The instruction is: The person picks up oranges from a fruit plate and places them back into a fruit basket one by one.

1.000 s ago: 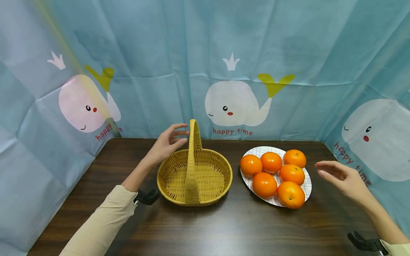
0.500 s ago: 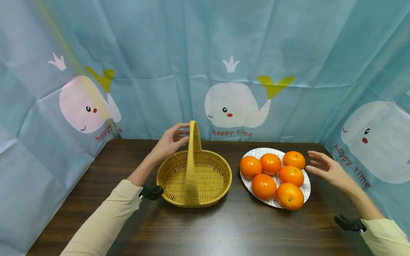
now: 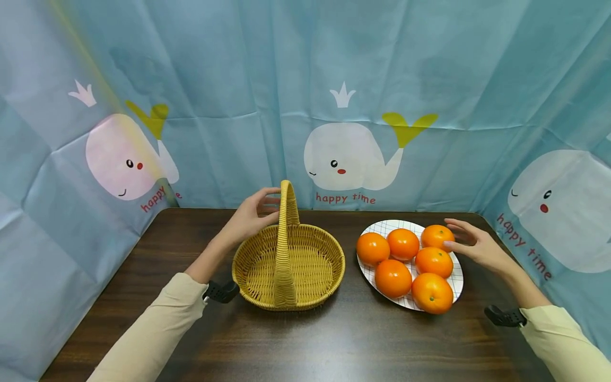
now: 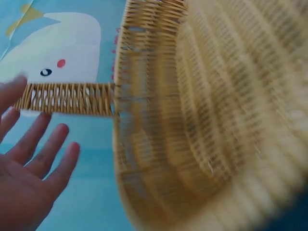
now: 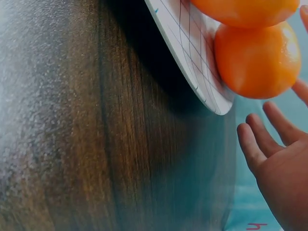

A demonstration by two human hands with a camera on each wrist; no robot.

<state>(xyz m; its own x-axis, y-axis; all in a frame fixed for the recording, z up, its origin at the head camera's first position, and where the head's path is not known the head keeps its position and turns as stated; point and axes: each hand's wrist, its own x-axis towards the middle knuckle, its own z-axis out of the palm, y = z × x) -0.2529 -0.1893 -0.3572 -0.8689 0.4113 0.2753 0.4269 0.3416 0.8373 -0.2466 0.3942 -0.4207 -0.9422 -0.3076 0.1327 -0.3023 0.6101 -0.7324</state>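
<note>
A yellow wicker basket (image 3: pixel 312 265) with a tall arched handle (image 3: pixel 283 244) stands in the middle of the table. My left hand (image 3: pixel 253 216) is beside the upper handle, its fingers loosely bent; the left wrist view shows the fingers (image 4: pixel 50 149) spread, not wrapped round it. To the right, a white oval plate (image 3: pixel 457 278) with a grid pattern holds several oranges. My right hand (image 3: pixel 482 249) reaches the back right orange (image 3: pixel 436 237), thumb and fingertips around its right side. In the right wrist view the fingers (image 5: pixel 260 137) are spread by an orange (image 5: pixel 260 62); firm contact is unclear.
The dark wooden table (image 3: pixel 315 350) ends at the back against a light blue curtain (image 3: pixel 229 79) printed with whales. Other oranges (image 3: pixel 393 278) lie close together on the plate. Black straps (image 3: pixel 221 292) sit on both wrists.
My right hand has moved left from beside the plate to the back right orange. My left hand has stayed by the basket handle. Basket and plate keep their places.
</note>
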